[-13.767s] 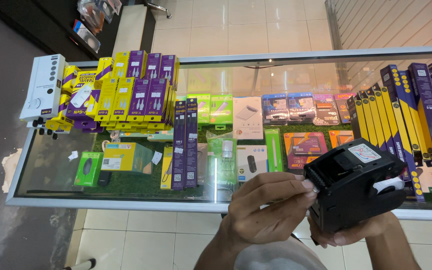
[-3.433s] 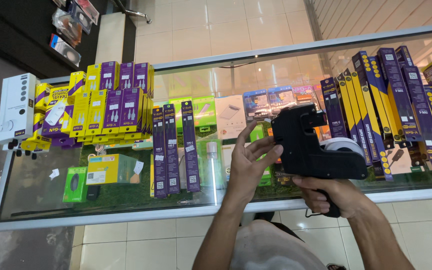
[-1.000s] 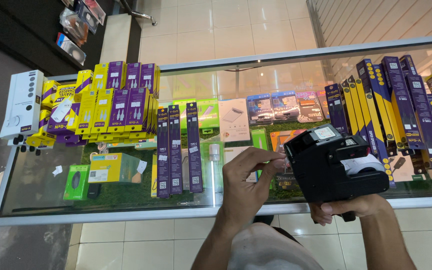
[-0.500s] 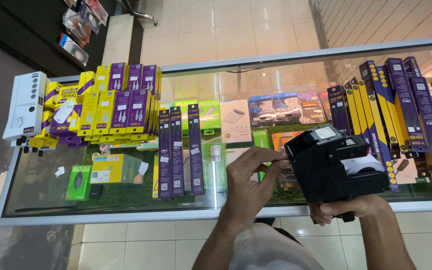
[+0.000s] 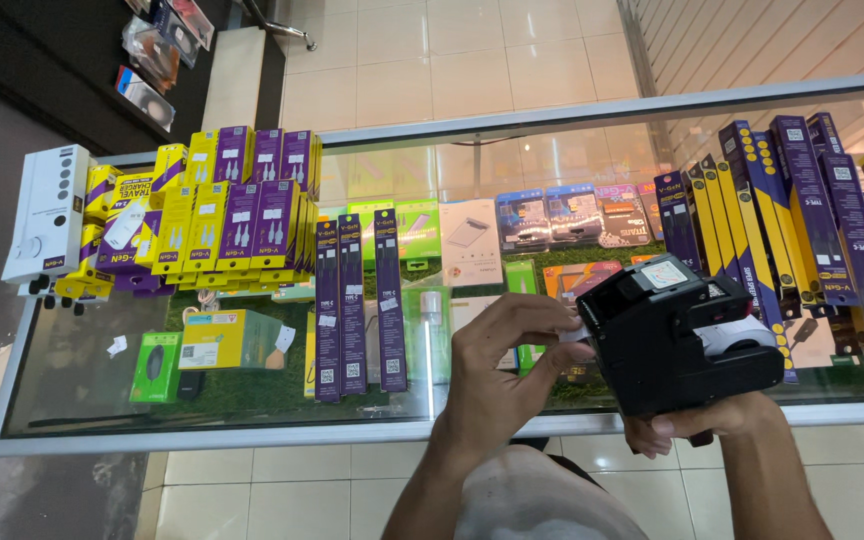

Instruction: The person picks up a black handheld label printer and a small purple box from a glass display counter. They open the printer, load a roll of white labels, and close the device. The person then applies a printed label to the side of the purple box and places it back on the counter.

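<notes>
Black plastic label gun [image 5: 677, 340] sits in the right hand [image 5: 697, 430], grip closed around its handle from below, white label roll [image 5: 737, 335] showing at its right side. Left hand [image 5: 497, 370] is just left of the gun, thumb and forefinger pinched on a small white label [image 5: 574, 333] at the gun's front edge, other fingers loosely curled. Both hands hover over the near edge of a glass desk [image 5: 252, 435]. Beyond the left hand stand three tall purple boxes [image 5: 357, 295]; farther left, stacked yellow and purple packages [image 5: 212, 210] and a white power strip [image 5: 50, 215]. Right of the gun, upright purple and yellow boxes [image 5: 802, 220] lean in a row.
</notes>
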